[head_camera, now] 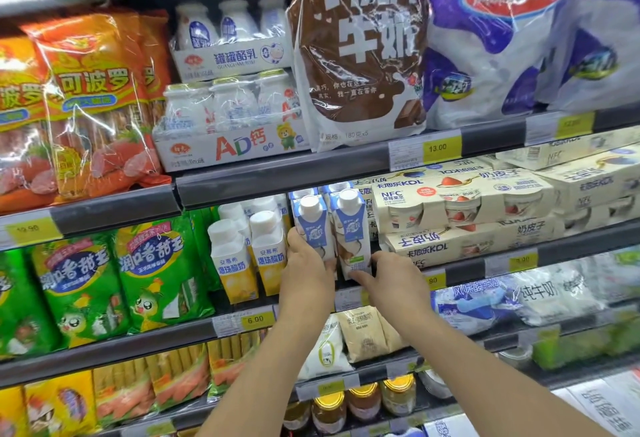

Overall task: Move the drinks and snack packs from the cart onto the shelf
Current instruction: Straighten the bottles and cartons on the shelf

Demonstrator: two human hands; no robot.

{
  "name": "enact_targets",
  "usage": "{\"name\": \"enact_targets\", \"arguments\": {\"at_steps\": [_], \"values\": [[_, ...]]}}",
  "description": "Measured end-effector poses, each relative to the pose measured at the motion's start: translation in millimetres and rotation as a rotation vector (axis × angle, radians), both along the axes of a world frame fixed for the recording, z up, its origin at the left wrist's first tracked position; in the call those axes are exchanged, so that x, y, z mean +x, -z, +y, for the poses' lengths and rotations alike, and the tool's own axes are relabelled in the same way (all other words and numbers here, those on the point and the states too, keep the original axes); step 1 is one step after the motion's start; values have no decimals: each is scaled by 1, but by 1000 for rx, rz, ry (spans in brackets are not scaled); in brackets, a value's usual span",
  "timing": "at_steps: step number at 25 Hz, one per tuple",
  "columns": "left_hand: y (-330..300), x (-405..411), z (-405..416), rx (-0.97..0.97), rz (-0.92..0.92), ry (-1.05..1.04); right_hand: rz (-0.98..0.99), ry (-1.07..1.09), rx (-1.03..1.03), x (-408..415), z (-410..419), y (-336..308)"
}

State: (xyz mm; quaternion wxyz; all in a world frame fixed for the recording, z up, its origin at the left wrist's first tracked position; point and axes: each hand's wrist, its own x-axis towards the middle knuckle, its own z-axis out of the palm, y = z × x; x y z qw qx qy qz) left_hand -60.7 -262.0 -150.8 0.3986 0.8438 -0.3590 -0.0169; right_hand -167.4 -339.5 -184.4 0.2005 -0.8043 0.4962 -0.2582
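Two blue-and-white drink cartons with white caps stand side by side on the middle shelf (460, 268). My left hand (306, 270) wraps the left carton (311, 225) from below and the side. My right hand (391, 279) has its fingertips on the lower front of the right carton (351, 232). More cartons of the same kind stand behind them. The cart is out of view.
Yellow-and-white drink cartons (254, 256) stand just left of my hands. Cream yoghurt multipacks (460, 204) are stacked to the right. Green sausage packs (117, 280) fill the left. A brown milk bag (360, 52) sits on the shelf above, jars (363, 402) and pouches below.
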Motion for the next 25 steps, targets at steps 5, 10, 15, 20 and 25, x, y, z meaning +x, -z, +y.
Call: {"name": "enact_targets", "arguments": {"at_steps": [5, 10, 15, 20, 25], "values": [[1, -2, 2, -21, 3, -6, 3, 4, 10, 0, -1, 1], [9, -2, 3, -20, 35, 2, -3, 2, -20, 3, 1, -5], [8, -1, 2, -1, 49, -4, 86, 20, -71, 5, 8, -15], [11, 1, 2, -12, 47, 11, 92, 35, -66, 4, 11, -16], [13, 2, 3, -52, 46, 19, 92, 33, -54, 3, 11, -17]]}}
